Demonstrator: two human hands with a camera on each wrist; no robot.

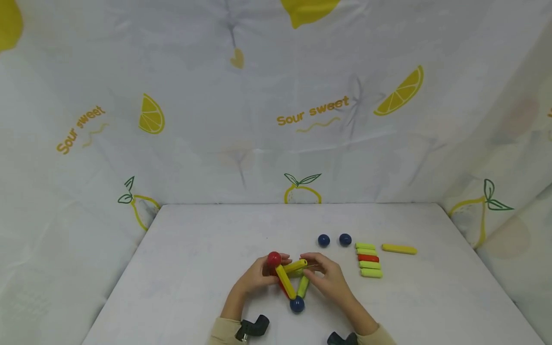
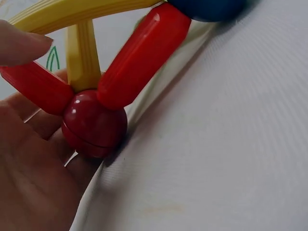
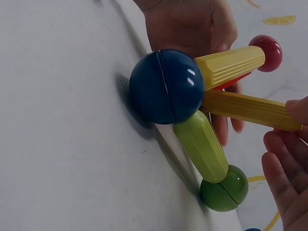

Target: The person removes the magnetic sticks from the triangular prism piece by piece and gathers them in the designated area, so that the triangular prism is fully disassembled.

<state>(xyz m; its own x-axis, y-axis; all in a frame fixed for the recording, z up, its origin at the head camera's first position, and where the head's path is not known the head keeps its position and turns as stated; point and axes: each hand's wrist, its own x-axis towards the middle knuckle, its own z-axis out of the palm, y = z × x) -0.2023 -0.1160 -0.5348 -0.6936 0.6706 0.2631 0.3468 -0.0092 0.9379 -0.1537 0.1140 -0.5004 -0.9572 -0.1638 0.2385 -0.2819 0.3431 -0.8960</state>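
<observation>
A toy frame of building sticks and balls stands between the hands. A blue ball (image 1: 297, 304) forms its near corner, joined to a yellow stick (image 1: 285, 282), a red stick (image 2: 147, 55) and a green stick (image 3: 202, 147). A red ball (image 1: 273, 259) tops it, another red ball (image 2: 95, 123) sits low by the left palm, and a green ball (image 3: 224, 188) ends the green stick. My left hand (image 1: 256, 275) holds the left side, thumb over a second red stick (image 2: 36, 89). With thumb and fingers, my right hand (image 1: 329, 278) pinches the free end of another yellow stick (image 3: 250, 110).
Two loose blue balls (image 1: 324, 240) lie behind the right hand. To the right is a column of short green sticks (image 1: 371, 273) with one red stick (image 1: 368, 258) among them, and a yellow stick (image 1: 399, 249) beside it. A lemon-print cloth (image 1: 241, 158) hangs behind the white table (image 1: 194, 230).
</observation>
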